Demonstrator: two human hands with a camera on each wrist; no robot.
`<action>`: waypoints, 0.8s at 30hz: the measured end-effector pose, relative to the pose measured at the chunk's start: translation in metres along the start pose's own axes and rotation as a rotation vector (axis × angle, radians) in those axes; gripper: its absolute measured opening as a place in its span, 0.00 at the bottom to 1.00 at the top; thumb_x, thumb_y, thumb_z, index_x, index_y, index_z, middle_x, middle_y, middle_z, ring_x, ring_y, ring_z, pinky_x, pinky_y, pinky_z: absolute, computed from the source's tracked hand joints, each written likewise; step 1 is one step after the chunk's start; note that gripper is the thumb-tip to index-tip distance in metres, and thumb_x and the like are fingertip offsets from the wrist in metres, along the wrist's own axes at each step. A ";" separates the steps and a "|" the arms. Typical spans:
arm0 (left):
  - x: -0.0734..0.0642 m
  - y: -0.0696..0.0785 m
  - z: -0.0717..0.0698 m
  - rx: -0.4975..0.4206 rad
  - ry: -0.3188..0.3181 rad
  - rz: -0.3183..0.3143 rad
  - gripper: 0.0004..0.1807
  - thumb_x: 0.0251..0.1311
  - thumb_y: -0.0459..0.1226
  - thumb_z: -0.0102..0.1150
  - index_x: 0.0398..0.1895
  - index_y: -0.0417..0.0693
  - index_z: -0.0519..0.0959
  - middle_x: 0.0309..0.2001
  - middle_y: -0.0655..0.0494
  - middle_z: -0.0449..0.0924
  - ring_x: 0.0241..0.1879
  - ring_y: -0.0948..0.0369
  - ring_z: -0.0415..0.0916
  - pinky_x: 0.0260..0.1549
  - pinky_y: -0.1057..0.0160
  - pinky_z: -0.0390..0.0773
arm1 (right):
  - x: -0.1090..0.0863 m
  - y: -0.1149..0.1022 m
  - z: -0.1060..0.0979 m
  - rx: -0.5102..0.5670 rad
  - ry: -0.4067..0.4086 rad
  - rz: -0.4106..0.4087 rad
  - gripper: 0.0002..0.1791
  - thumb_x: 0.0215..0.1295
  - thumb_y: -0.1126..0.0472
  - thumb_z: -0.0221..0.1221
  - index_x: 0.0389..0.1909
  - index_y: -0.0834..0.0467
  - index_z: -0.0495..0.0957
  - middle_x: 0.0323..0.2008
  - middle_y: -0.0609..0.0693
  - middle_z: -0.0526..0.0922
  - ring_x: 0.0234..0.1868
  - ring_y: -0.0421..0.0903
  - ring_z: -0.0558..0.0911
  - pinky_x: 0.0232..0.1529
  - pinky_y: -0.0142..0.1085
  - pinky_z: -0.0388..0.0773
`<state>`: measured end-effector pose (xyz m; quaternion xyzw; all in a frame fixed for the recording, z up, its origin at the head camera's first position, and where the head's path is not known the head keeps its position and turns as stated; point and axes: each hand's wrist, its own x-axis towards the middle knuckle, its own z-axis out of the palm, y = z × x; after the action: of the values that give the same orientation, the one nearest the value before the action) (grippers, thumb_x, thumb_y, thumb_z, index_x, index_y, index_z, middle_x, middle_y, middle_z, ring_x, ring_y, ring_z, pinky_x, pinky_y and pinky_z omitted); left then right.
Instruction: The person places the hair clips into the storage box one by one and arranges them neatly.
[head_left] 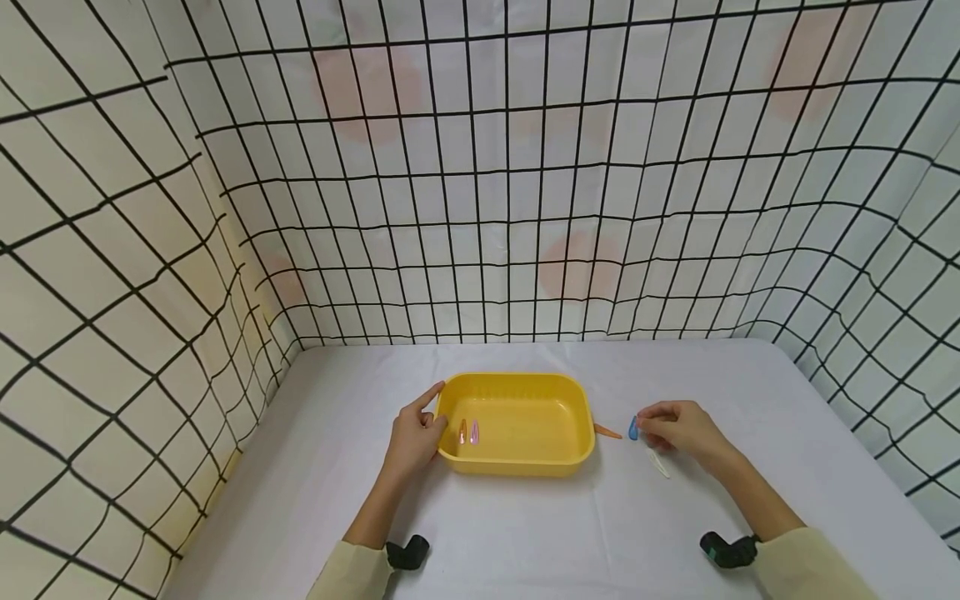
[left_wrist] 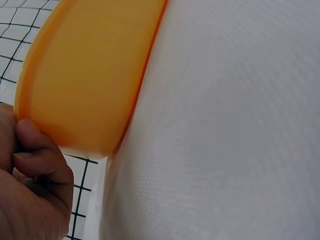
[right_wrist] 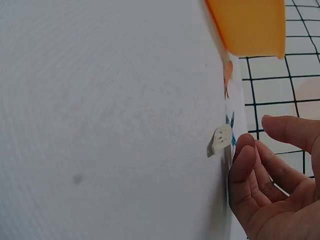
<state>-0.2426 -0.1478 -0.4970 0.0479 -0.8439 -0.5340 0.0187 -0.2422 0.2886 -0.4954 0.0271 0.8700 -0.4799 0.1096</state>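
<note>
A yellow plastic tray (head_left: 517, 468) lies on the white-covered table, with an orange snap hair clip (head_left: 462, 432) and a pink one (head_left: 475, 432) inside it on the left. My left hand (head_left: 415, 433) grips the tray's left end at the rim. My right hand (head_left: 681, 429) is low over the table on the right, fingertips right at a blue hair clip (head_left: 633, 428). In the right wrist view its thumb stands apart from the bent fingers. A white hair clip (head_left: 657, 463) lies just below that hand. Another orange clip (head_left: 607, 432) rests against the tray's right side.
A white wall with black grid netting (head_left: 506, 167) rises behind the table and along both sides. White cloth (head_left: 525, 533) covers the table. Black wrist devices (head_left: 407, 552) are strapped at both sleeves.
</note>
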 end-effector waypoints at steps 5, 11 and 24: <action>0.001 -0.001 0.000 0.004 -0.002 -0.014 0.33 0.65 0.34 0.60 0.74 0.63 0.72 0.16 0.57 0.63 0.12 0.61 0.63 0.14 0.70 0.70 | 0.003 0.004 0.006 -0.058 0.009 0.011 0.21 0.70 0.55 0.63 0.54 0.67 0.81 0.33 0.52 0.84 0.33 0.45 0.80 0.33 0.34 0.83; 0.002 -0.001 0.000 0.007 -0.003 -0.030 0.33 0.65 0.35 0.61 0.74 0.65 0.72 0.17 0.57 0.64 0.12 0.61 0.64 0.15 0.69 0.71 | 0.005 -0.001 0.010 -0.138 0.047 0.010 0.21 0.67 0.53 0.67 0.50 0.66 0.83 0.29 0.50 0.84 0.29 0.45 0.79 0.29 0.35 0.80; 0.002 -0.003 -0.001 -0.016 -0.012 0.008 0.34 0.64 0.33 0.58 0.74 0.65 0.72 0.14 0.59 0.62 0.11 0.62 0.60 0.11 0.71 0.66 | 0.005 -0.002 0.015 -0.227 0.137 -0.002 0.22 0.56 0.53 0.75 0.44 0.66 0.84 0.27 0.49 0.85 0.25 0.43 0.80 0.27 0.33 0.80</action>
<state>-0.2446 -0.1508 -0.4996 0.0412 -0.8400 -0.5408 0.0160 -0.2453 0.2744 -0.5024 0.0463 0.9243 -0.3753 0.0516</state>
